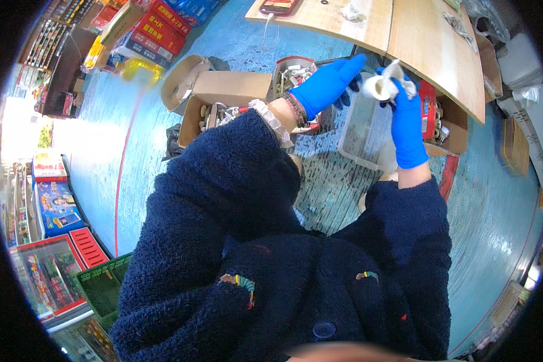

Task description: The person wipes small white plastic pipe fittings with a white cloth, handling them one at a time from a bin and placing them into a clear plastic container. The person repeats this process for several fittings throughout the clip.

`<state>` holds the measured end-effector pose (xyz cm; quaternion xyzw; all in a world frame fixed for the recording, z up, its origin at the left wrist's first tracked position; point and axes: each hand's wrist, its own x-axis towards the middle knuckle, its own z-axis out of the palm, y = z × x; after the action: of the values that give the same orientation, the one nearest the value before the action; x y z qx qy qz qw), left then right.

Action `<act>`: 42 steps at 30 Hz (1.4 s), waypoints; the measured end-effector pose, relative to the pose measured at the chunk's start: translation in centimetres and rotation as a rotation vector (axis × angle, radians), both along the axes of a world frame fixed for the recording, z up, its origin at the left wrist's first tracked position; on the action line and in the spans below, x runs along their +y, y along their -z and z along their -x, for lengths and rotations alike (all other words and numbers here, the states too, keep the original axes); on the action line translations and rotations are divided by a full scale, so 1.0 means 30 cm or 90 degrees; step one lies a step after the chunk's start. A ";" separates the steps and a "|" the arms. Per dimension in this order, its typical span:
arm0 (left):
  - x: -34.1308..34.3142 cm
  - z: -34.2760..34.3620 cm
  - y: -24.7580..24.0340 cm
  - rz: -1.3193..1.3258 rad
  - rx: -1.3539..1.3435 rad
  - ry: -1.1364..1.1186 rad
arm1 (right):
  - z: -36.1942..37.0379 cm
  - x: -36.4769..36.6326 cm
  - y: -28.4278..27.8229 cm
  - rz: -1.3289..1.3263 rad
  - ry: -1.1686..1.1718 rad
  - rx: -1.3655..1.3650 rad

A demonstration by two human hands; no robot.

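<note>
Both of my hands wear blue gloves. My right hand (408,123) is closed round a crumpled white cloth (398,71) and a short white tube-shaped piece (377,88), whose round open end faces left. Whether the tube is a pipe fitting I cannot tell for sure. My left hand (326,87) is just left of it, fingers stretched out toward the tube and apart from it, holding nothing that I can see. Below the hands, between my knees, stands a clear plastic bin (368,142) on the floor.
A wooden table (434,48) lies ahead, with a red-edged phone (278,6) on a white cable. Open cartons (232,86) of small white parts stand left of the bin; another carton (455,123) stands right. A green crate (102,286) is at lower left.
</note>
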<state>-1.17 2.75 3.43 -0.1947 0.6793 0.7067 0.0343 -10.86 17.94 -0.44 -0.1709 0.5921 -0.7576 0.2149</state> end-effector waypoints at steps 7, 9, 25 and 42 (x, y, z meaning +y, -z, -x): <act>0.061 0.000 0.011 0.599 0.310 0.113 | 0.032 0.090 0.075 -0.117 -0.083 -0.107; 0.062 0.020 0.018 0.612 0.241 0.191 | 0.031 0.093 0.082 -0.134 -0.071 -0.092; -0.042 0.206 0.037 0.467 0.027 0.071 | 0.200 -0.085 0.125 -0.141 -0.170 -0.280; -0.156 0.216 0.162 0.106 0.071 -0.113 | 0.231 -0.125 0.179 -0.207 -0.174 -0.144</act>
<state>-7.65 -1.94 -1.41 -0.2166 0.7167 0.6578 -0.0821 -17.79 14.20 -5.80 -0.1265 0.6501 -0.6303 0.4052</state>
